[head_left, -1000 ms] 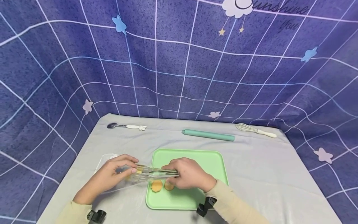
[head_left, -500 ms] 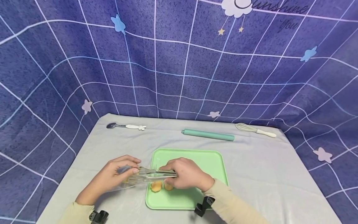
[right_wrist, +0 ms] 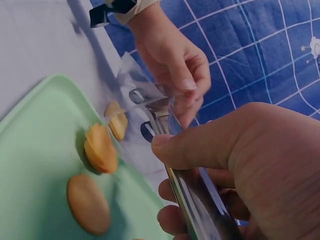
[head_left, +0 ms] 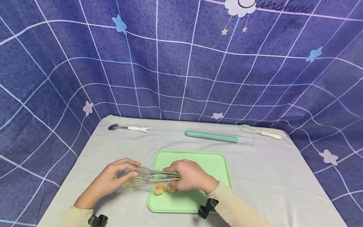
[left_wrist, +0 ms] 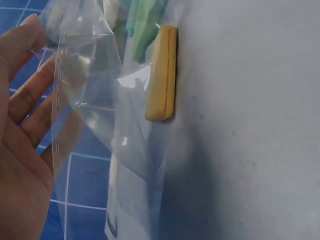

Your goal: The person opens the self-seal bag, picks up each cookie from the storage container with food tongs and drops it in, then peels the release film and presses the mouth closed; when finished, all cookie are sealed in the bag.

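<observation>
My right hand [head_left: 188, 176] grips metal food tongs [head_left: 167, 176], whose fork-like tips stand apart inside the mouth of a clear plastic bag [left_wrist: 135, 135]. With thumb and fingers my left hand [head_left: 114, 176] pinches the bag's edge. A yellow biscuit-like piece [left_wrist: 162, 75] shows edge-on in the bag in the left wrist view, low and near the tabletop. On the green tray [head_left: 195, 205] lie a scallop-edged biscuit [right_wrist: 100, 150] and a smooth oval biscuit [right_wrist: 89, 204], just below the tongs. The right hand partly hides the oval one in the head view.
Along the back of the cloth-covered table [head_left: 283, 176] lie a spoon with a white handle [head_left: 127, 128], a green rolling pin [head_left: 211, 136] and a whisk [head_left: 259, 131]. A blue patterned curtain [head_left: 181, 63] hangs behind.
The yellow piece earlier seen by the tong tips now shows lower in the bag. Both hands have stayed almost in place, keeping their holds on bag and tongs.
</observation>
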Available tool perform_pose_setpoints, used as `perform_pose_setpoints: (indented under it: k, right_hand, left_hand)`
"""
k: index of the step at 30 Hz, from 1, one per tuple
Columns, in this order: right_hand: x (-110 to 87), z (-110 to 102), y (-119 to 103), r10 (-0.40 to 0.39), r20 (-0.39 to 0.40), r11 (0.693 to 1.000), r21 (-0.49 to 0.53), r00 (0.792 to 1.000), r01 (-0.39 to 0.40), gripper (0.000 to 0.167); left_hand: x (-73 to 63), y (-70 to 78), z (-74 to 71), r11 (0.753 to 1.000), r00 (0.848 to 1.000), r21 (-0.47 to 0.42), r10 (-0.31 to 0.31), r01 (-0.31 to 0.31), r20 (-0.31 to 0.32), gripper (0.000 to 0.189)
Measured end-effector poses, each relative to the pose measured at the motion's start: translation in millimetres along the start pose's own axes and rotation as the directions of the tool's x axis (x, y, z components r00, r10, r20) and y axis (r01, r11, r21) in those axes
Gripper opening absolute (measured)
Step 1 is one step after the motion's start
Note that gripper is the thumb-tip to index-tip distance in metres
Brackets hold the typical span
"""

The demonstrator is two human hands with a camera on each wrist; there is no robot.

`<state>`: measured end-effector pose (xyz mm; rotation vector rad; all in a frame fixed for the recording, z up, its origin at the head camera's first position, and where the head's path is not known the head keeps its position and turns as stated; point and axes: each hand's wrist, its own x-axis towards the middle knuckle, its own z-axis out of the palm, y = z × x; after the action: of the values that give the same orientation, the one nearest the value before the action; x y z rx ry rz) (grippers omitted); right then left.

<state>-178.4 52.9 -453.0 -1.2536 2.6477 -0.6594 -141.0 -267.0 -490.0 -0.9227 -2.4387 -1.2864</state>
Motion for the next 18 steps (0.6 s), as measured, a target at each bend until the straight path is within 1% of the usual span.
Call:
perform_pose_setpoints:
  k: [4,8,9,11,14,18]
  right_hand:
    - [-10.7,-5,8,-0.005,-0.011,1.000,0.004,1.000,0.005,0.045]
    - [-32.9,-15,18,-0.007,-0.045,1.000,0.013,0.999,0.008,0.047]
    - [-40.5,-18,21,-0.002,-0.055,1.000,0.018,0.998,0.003,0.047]
    - [-57.0,-24,29,0.016,-0.073,1.000,0.023,0.997,-0.015,0.049]
    - [-85.3,-33,43,0.065,-0.106,0.998,0.017,0.992,-0.064,0.050]
    - [-125.1,-42,65,0.124,-0.185,0.992,0.029,0.975,-0.121,0.051]
  left_hand:
    - [-1.7,-3.4,1.3,1.000,1.000,-0.009,0.013,-0.013,-0.011,0.031]
    - [-0.4,-4.0,2.6,1.000,1.000,0.005,0.015,-0.015,-0.010,0.032]
    - [-0.4,-3.9,2.9,1.000,1.000,0.015,0.018,-0.018,-0.008,0.033]
    - [-0.4,-2.5,3.2,1.000,1.000,0.025,0.005,-0.005,0.002,0.033]
    - [-1.1,-1.1,4.2,0.999,1.000,0.040,-0.013,0.012,0.012,0.035]
    - [-0.8,-0.9,6.3,0.999,0.999,0.038,-0.031,0.030,0.027,0.034]
